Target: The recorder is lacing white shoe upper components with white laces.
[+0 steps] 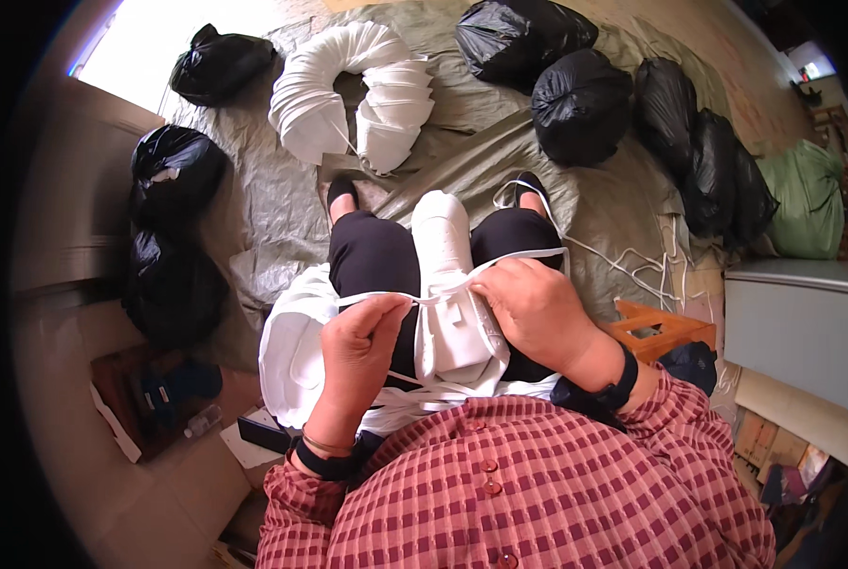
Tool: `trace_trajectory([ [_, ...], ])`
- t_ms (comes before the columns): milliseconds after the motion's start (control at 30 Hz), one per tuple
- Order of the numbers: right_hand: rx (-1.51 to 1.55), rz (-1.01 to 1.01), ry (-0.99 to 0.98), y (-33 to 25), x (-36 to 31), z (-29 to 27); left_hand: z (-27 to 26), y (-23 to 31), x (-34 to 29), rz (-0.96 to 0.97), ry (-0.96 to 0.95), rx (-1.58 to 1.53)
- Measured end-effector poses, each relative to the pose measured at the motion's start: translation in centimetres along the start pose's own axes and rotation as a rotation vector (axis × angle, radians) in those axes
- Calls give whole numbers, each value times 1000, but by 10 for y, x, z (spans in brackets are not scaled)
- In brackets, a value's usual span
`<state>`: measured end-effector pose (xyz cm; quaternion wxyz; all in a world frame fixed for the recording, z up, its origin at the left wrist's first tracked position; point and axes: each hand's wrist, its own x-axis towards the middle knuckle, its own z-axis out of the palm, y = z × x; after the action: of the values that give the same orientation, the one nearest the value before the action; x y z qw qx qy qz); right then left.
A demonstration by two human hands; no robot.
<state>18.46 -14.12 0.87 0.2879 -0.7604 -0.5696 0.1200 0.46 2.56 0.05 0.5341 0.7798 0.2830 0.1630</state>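
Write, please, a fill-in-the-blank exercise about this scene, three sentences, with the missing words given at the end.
1. The left hand and the right hand grip the white ____ of a shoe.
2. The plastic bags along the left are ____ in colour.
3. The green sack stands near the picture's ____ edge.

Missing words: lace; black; right.
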Motion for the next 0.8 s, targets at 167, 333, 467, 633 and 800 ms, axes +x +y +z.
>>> trace_trajectory([
  [167, -78, 184, 31, -31, -11, 1, 5, -1, 5, 143, -1, 152],
  [333, -106, 307, -43, -45, -14, 1, 1, 2, 18, 180, -104, 203],
  [467, -161, 291, -55, -47, -8, 5, -10, 14, 33, 289, -239, 340],
  [633, -112, 306, -76, -44, -5, 4, -11, 9, 39, 220, -284, 310],
  [800, -76, 283, -40, -39, -7, 5, -11, 3, 42, 46, -352, 98],
])
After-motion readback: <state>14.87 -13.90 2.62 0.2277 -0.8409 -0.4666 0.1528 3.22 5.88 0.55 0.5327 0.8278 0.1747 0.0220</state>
